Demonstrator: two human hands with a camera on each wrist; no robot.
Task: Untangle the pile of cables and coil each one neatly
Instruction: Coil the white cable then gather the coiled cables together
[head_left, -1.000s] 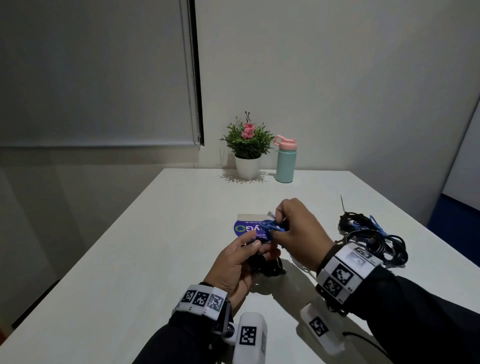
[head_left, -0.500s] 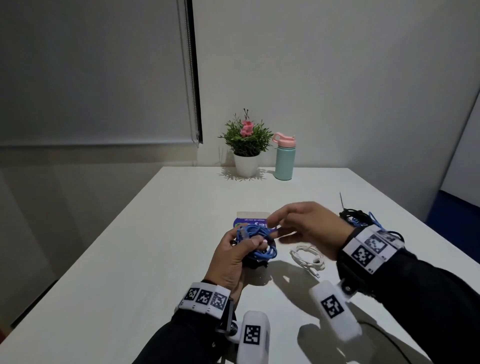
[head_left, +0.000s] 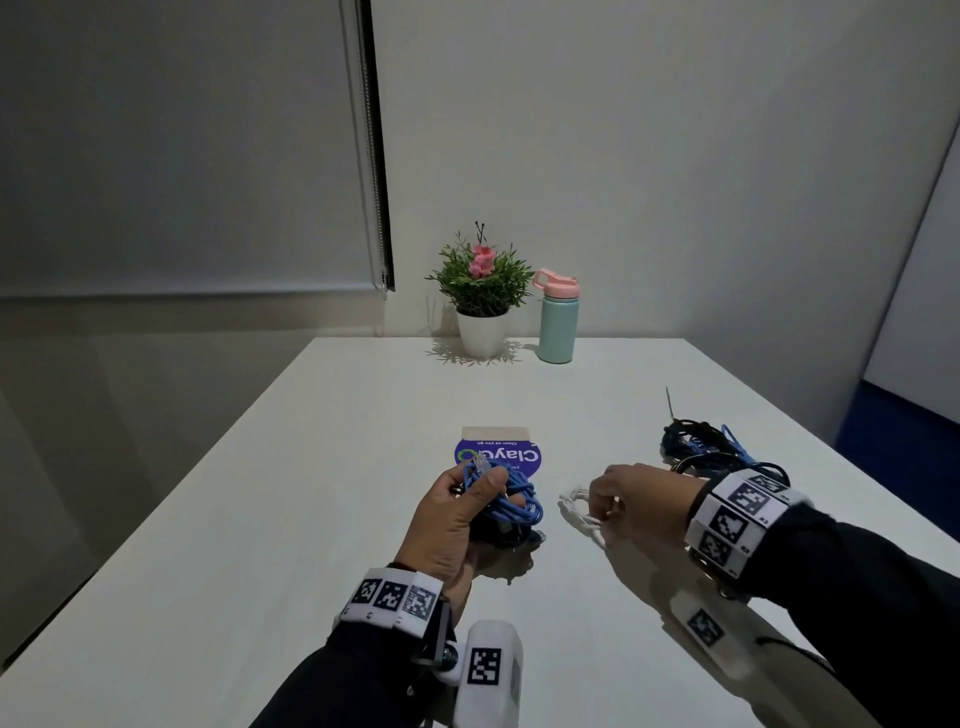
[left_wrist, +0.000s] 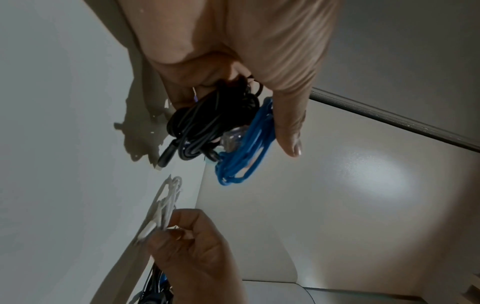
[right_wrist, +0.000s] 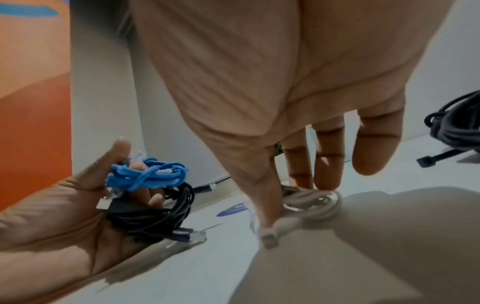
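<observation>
Left hand (head_left: 457, 525) grips blue cable coil (head_left: 511, 499) and black cable bundle (right_wrist: 155, 214) above the bench (head_left: 260, 519). Right hand (head_left: 636, 501), earlier beside the blue coil, now pinches white cable (head_left: 579, 506) on the bench. Tangled pile (head_left: 701, 441) lies farther right.

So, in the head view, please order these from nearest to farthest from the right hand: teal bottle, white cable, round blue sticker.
1. white cable: on the table, under the right hand fingertips.
2. round blue sticker: centre, beyond the left hand.
3. teal bottle: far edge.
</observation>
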